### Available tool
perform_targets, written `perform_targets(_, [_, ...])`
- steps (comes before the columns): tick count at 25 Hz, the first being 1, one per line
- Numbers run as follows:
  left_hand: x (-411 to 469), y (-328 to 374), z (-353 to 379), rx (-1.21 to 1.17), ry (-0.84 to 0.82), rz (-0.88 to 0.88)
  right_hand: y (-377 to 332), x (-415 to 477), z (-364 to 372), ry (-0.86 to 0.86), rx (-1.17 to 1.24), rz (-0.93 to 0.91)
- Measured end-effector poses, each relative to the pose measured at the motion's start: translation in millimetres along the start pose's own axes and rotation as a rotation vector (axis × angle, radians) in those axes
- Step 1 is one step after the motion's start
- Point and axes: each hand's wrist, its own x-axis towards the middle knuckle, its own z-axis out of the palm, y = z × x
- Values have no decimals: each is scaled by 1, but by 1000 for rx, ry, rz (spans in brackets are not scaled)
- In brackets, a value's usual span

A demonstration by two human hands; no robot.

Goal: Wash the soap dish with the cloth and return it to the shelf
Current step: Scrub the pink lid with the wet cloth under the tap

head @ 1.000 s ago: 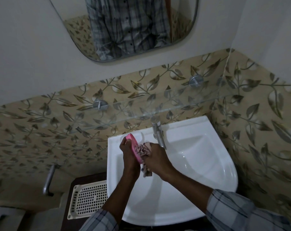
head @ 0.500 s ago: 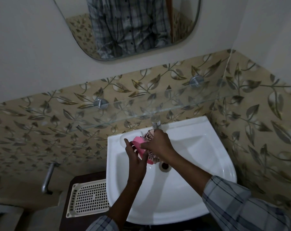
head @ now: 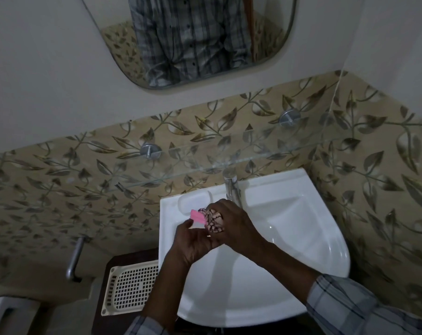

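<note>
Over the sink (head: 326,240) the scrubbing step is in hand: the left hand (head: 193,241) holds the pink dish (head: 196,215), the right hand (head: 233,222) grips the bunched cloth (head: 214,220) against it, and next probably comes a rinse, then the shelf (head: 229,161).

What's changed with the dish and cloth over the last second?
The right hand has wiped the cloth from up by the tap back across the soap dish, which it now mostly covers. The left hand has tilted the dish from edge-on to flatter and supports it from below. Neither hand let go. Both remain over the sink, and the shelf is unchanged.
</note>
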Motion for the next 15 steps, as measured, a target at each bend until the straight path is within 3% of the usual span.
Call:
perform_targets(3, [-3, 20, 5, 190, 93, -117, -2, -14, 7, -6, -68, -178])
perform_targets(7, [0, 25, -5, 211, 18, -172, 14, -28, 16, 15, -105, -332])
perform_targets(12, [-1, 22, -18, 224, 28, -147, 30, -37, 2, -263, -73, -421])
perform_targets(15, [-9, 16, -16, 296, 3, -139, 52, -9, -22, -251, -102, -321])
